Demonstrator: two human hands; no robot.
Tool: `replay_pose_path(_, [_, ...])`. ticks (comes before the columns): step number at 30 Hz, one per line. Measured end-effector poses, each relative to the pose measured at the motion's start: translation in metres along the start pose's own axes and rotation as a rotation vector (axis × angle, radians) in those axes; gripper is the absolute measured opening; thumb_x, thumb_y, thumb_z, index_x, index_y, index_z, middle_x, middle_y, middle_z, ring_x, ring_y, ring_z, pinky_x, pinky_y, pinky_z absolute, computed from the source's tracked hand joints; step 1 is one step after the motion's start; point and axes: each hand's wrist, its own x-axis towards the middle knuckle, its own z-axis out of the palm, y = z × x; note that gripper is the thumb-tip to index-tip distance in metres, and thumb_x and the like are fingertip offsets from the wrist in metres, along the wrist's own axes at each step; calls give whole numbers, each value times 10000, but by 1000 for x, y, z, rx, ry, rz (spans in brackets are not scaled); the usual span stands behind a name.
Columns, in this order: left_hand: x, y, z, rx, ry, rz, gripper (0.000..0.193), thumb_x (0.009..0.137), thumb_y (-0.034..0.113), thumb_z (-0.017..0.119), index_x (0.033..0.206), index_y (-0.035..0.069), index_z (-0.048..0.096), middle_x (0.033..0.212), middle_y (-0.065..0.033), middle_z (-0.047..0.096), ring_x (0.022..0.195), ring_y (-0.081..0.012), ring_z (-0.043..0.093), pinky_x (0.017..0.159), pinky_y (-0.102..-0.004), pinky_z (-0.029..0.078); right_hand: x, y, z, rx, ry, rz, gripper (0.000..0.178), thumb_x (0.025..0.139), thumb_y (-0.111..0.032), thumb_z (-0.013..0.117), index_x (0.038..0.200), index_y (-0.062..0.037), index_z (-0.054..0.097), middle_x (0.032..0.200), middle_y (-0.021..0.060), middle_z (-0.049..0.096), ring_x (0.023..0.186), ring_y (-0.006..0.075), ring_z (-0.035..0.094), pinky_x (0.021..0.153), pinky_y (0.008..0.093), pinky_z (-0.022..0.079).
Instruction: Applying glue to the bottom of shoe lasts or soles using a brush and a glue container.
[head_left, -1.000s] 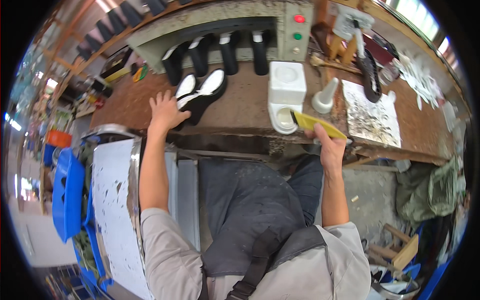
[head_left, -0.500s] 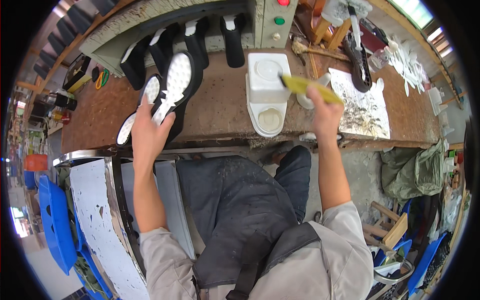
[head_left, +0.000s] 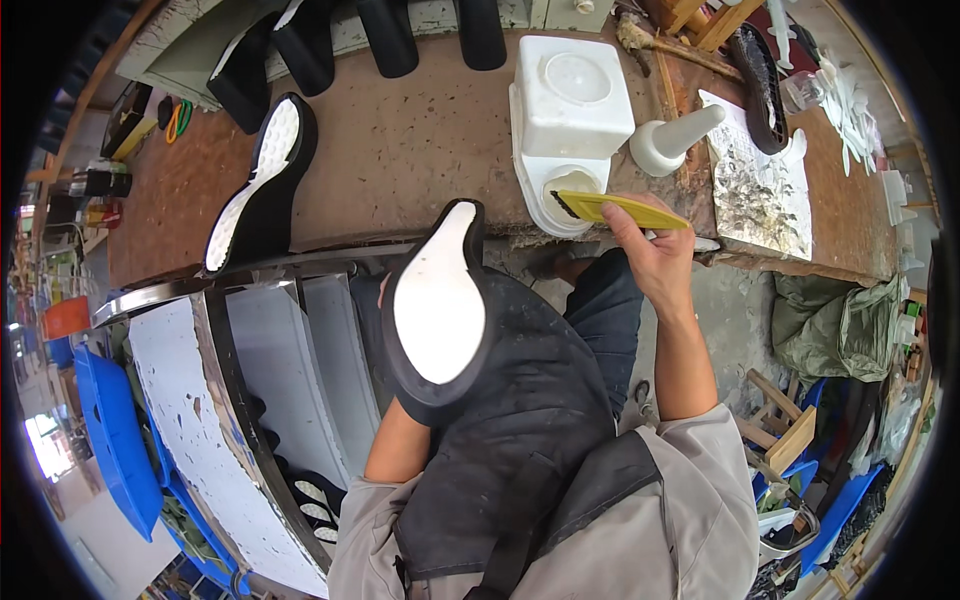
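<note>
Over my lap, my left hand (head_left: 384, 290) grips a black wedge shoe sole (head_left: 440, 310), its white inner face turned up. The sole hides most of that hand; only a bit of finger shows at its left side. My right hand (head_left: 655, 255) is closed round a flat yellow brush (head_left: 640, 212) with dark bristles. Its bristle end is at the round cup of a white plastic dispenser (head_left: 575, 95) at the bench edge. A second black sole (head_left: 265, 185) with a white dimpled inner face stands on the bench to the left.
Several black soles (head_left: 385, 35) line the back of the brown bench (head_left: 370, 170). Right of the dispenser are a white cone-topped bottle (head_left: 675, 140), a stained paper sheet (head_left: 765, 190) and a dark sole (head_left: 760, 90). A metal-edged rack (head_left: 215, 400) stands at lower left.
My left hand has lifted one sole off the bench and brought it over my lap. My right hand has lowered the brush to the dispenser's cup. The view has shifted.
</note>
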Motion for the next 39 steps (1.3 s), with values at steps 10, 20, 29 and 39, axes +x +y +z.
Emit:
replay_pose_path(10, [-4, -7, -4, 551, -117, 379, 347, 725, 56, 742, 1035, -7, 599, 1068, -163, 611, 1041, -305, 586, 873, -348, 489, 2, 3, 7, -138, -28, -103, 130, 835, -86, 668, 922, 9, 687, 798, 92, 669, 698, 144, 622, 634, 260, 479])
replay_pose_path(20, [-8, -14, 3, 223, -32, 453, 650, 761, 66, 746, 1269, 37, 341, 1239, -243, 486, 1148, -353, 538, 976, -401, 452, 3, 4, -8, 220, -61, 303, 132, 847, -98, 680, 873, 31, 673, 721, 39, 642, 519, 58, 502, 474, 197, 372])
replay_pose_path(29, [-6, 2, 3, 492, 61, 911, 770, 764, 190, 772, 1279, -38, 248, 1204, -236, 415, 1148, -373, 531, 970, -391, 485, -27, -97, 1, 531, -8, -24, 133, 834, -47, 681, 918, 54, 659, 730, 70, 650, 531, 70, 542, 468, 186, 397])
replay_pose_path(39, [-53, 19, -39, 486, -136, 729, 822, 782, 242, 734, 1455, 115, 279, 1456, -254, 250, 1349, -396, 303, 1097, -429, 296, -35, -130, -2, 239, 2, -453, 162, 820, -68, 661, 912, 64, 647, 725, 115, 638, 508, 108, 534, 494, 215, 397])
